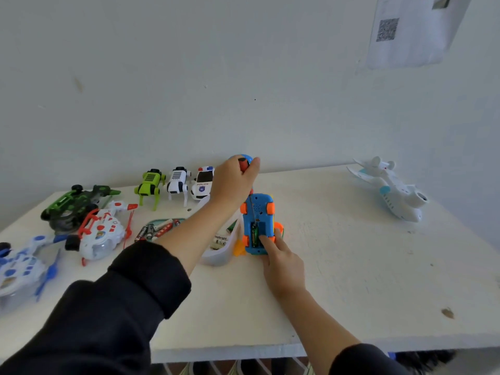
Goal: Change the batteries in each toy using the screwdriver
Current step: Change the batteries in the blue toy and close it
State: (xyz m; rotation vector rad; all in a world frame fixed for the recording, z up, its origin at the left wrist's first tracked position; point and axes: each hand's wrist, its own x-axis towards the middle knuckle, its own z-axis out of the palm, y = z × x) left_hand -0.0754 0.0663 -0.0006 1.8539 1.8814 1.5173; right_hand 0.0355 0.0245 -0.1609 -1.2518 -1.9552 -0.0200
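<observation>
Partly hidden, screwdriver (243, 163) gripped by left hand (232, 180); right hand (281, 259) fingers press car (257, 215).

Single head cam, looks fwd/down over table (351, 280) toward wall (189, 90); close range.

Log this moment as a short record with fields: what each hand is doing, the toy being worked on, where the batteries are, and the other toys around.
left hand: grips the screwdriver, raised above the toy
right hand: index finger pressing into the open battery bay
toy in work: blue toy car, upside down, orange wheels up
battery in bay: one green cell visible
loose batteries: in the tray left of the car
other toys: robot dogs, police car, white plane
</observation>
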